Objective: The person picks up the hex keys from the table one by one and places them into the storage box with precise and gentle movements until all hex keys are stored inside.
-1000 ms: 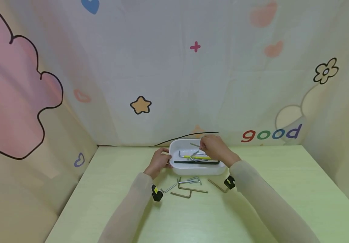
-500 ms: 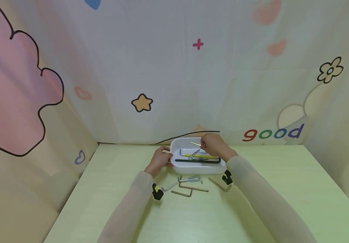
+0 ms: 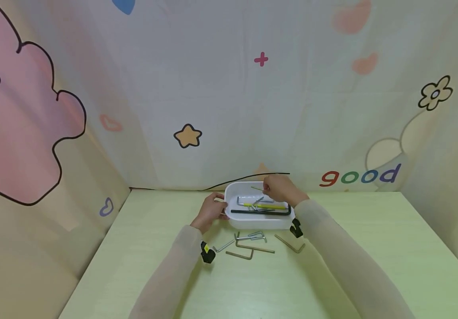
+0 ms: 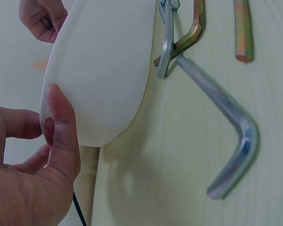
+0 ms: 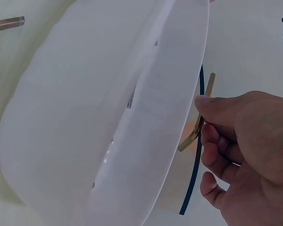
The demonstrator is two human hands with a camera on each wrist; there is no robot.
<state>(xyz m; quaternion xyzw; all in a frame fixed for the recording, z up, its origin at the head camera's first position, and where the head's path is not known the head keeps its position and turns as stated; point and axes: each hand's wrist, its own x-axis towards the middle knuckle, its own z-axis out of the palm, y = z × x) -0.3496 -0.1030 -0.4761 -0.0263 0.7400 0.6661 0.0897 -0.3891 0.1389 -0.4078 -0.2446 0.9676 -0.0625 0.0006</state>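
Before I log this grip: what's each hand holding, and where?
Right hand: a brass-coloured hex key, pinched near its bend. Left hand: the white container, gripped by the rim at its left end.

Curtained-off work spot, room type unclear: cartoon-print cloth [image 3: 221,102] far, left and right; pale counter [image 3: 249,285] between.

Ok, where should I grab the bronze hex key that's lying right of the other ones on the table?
I'd pinch the bronze hex key halfway along its long arm, from above on the near side. It lies flat on the table, that arm is straight with room along both edges, and the white box stands beyond it.
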